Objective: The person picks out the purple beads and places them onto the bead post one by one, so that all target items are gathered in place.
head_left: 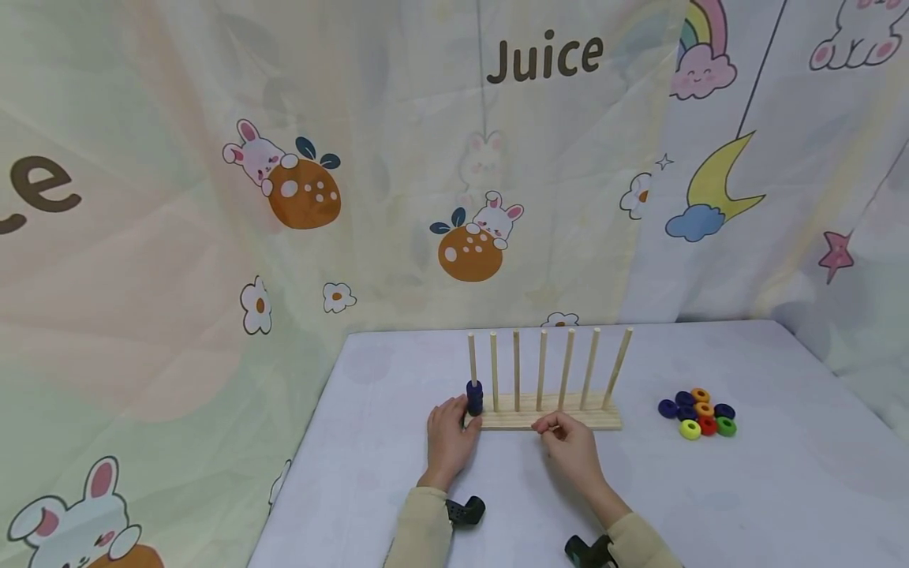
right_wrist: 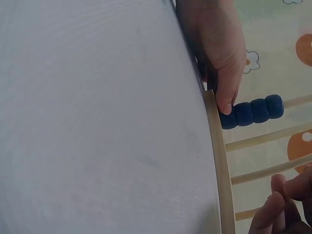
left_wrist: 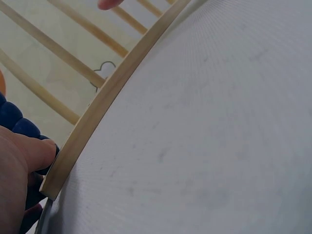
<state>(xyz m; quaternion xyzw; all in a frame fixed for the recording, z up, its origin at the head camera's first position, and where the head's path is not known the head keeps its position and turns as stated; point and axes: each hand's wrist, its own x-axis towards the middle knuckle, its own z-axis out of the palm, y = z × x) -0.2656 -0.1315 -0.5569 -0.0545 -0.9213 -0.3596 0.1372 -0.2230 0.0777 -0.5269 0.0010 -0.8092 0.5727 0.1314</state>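
Note:
A wooden peg rack [head_left: 543,421] with a row of upright pegs stands on the table. Several dark blue beads [head_left: 474,397] are stacked on its leftmost peg. My left hand [head_left: 450,442] grips the rack's left end, thumb in front beside the lowest blue bead, as the right wrist view shows; its other fingers are mostly hidden behind. In front of the middle pegs hovers my right hand [head_left: 571,451], its fingers loosely bent with the tips close together. No object shows between them. In the left wrist view only a fingertip [left_wrist: 108,4] of it appears.
Right of the rack lies a group of loose beads: blue [head_left: 667,409], orange [head_left: 700,395], yellow [head_left: 690,429], red [head_left: 708,425] and green [head_left: 726,426]. A white cloth covers the table [head_left: 795,489]. Behind it hangs a printed curtain [head_left: 398,237].

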